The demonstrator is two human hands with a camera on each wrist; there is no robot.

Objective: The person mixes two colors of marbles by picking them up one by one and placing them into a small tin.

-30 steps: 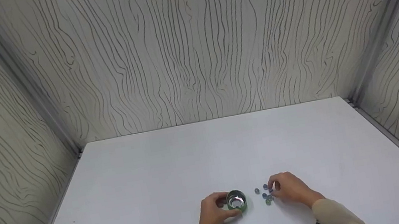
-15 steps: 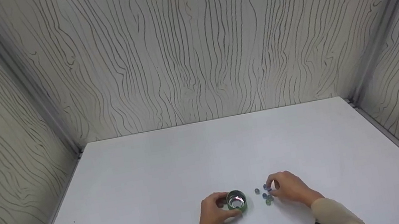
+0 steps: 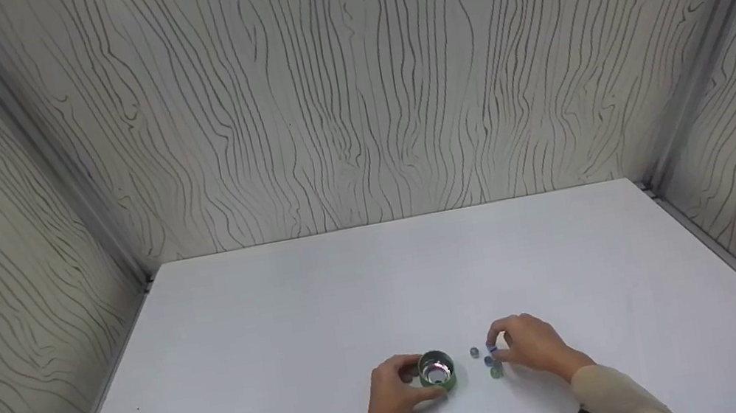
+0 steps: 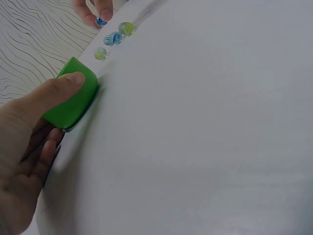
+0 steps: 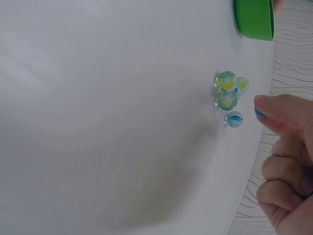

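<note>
The left hand [image 3: 391, 389] of the person holds a green cup [image 4: 77, 105], which stands on the white table [image 3: 286, 340] with its mouth turned upward. The thumb lies on the near side of the cup and other fingers go around the far side, so the hand is opened only as wide as the cup. Inside, the cup is silver and shiny.

The right hand [image 3: 532, 345] pinches 1 blue marble [image 5: 259, 114] between the thumb and the index finger, and these 2 tips are almost together. In the right wrist view, the other fingers are bent toward the palm. I cannot tell if the pinched marble touches the table.

Below and beside these fingertips, a group of glass marbles [image 5: 227, 101] lies on the table, between the cup and the right hand. I count 5 in the right wrist view, some with yellow inside and some with blue. In the head view, 1 pale marble [image 3: 475, 352] lies a little apart from the rest, nearer to the cup.

Both arms wear beige sleeves [image 3: 622, 397]. Behind the table rises a pale wall [image 3: 319, 95] with dark wood-grain lines.
</note>
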